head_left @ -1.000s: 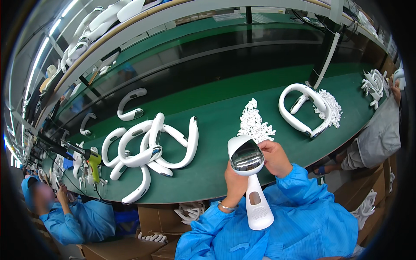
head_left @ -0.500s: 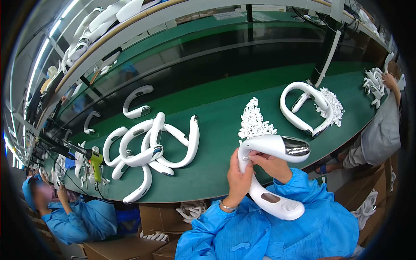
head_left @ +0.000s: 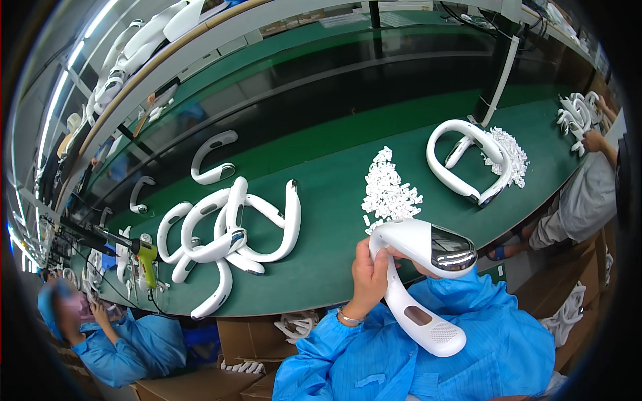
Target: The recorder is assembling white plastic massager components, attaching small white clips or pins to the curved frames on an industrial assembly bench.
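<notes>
In front of my chest I hold a white curved neck fan [head_left: 408, 294], with a glossy dark cap on its upper end and a perforated patch on its lower end. My left hand [head_left: 369, 275] is closed around the bend of the neck fan. The upper arm of the fan covers most of my right hand [head_left: 400, 254]; a few bent fingers show at the inner side of the bend, and what they grip is hidden. Just beyond the fan, a pile of small white plastic pieces [head_left: 388, 190] lies on the green table.
Several white neck fans [head_left: 214, 244] lie tangled on the table [head_left: 328, 267] at left, near a yellow-green power screwdriver [head_left: 146, 257]. Another fan [head_left: 438, 160] rests at right against a second pile of pieces [head_left: 513, 157]. Co-workers sit at left and right. Cardboard boxes [head_left: 247, 341] stand below.
The neck fan has tilted in my hands: its capped end has turned and sunk over my right hand, and its lower end has dropped. The co-worker at right has moved their hands.
</notes>
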Demonstrator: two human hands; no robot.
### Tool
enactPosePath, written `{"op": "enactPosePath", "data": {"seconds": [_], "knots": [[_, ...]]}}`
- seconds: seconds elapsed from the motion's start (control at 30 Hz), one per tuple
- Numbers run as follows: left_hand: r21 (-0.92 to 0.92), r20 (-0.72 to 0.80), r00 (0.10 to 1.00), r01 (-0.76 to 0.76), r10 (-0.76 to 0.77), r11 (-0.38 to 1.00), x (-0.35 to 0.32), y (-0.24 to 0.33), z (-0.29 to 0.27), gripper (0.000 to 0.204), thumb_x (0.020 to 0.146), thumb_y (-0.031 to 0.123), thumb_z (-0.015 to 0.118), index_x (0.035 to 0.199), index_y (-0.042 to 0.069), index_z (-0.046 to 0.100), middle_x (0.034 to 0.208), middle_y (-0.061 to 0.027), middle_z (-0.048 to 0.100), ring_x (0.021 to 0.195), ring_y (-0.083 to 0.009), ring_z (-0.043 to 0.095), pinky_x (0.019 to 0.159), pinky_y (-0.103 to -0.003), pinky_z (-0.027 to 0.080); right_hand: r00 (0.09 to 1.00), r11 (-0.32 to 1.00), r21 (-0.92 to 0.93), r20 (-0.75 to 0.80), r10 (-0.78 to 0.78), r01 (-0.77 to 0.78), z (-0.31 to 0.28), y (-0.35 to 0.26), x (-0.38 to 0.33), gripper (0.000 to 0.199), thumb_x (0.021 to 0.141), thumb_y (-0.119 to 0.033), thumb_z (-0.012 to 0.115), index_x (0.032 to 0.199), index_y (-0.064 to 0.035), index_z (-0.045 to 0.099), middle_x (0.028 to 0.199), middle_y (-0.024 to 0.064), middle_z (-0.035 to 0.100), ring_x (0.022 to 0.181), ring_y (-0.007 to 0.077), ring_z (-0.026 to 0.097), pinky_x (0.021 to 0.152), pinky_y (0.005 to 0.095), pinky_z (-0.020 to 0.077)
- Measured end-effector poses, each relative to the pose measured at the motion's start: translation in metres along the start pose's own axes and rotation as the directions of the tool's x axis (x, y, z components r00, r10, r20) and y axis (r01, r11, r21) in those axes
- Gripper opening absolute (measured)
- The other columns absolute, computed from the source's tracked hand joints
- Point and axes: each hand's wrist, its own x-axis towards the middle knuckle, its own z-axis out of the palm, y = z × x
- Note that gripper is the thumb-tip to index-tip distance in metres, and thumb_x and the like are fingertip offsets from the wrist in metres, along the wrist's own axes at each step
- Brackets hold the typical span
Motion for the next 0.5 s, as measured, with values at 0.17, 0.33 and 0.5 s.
{"op": "enactPosePath", "data": {"seconds": [0.17,0.33,0.5], "knots": [[-0.046,0.002,1.0,-0.026,0.026,0.999,0.005,-0.014,-0.002,0.022,0.094,0.007,0.043,0.113,-0.002,0.048,0.098,-0.0083,0.06,0.09,-0.0102,0.055,0.079,-0.025,0.046,0.979,0.989,0.032,-0.15,-0.139,0.145,0.028,-0.025,-0.008,0.027,0.079,-0.002,0.065,0.105,0.0011,0.062,0.096,0.0094,0.066,0.081,0.014,0.062,0.071,0.0298,0.0524],[-0.29,0.034,0.884,0.456,-0.467,0.841,0.004,-0.018,-0.008,0.025,0.097,0.017,0.043,0.116,0.002,0.045,0.094,-0.0173,0.063,0.074,-0.0237,0.066,0.056,-0.038,0.057,0.961,0.989,0.088,-0.241,0.135,-0.117,0.03,-0.007,0.008,0.028,0.081,-0.003,0.064,0.108,0.0032,0.06,0.092,0.0101,0.067,0.076,0.0108,0.062,0.062,0.0242,0.0509],[-0.316,0.292,0.74,0.672,-0.606,0.669,-0.039,-0.034,-0.025,0.033,0.093,0.013,0.048,0.123,0.0,0.041,0.101,-0.021,0.061,0.073,-0.0262,0.066,0.056,-0.037,0.057,0.967,0.933,-0.359,-0.224,-0.124,0.036,0.002,-0.007,-0.001,0.032,0.078,-0.007,0.068,0.108,-0.0001,0.063,0.097,0.0122,0.067,0.078,0.0152,0.064,0.069,0.0262,0.0514]]}}
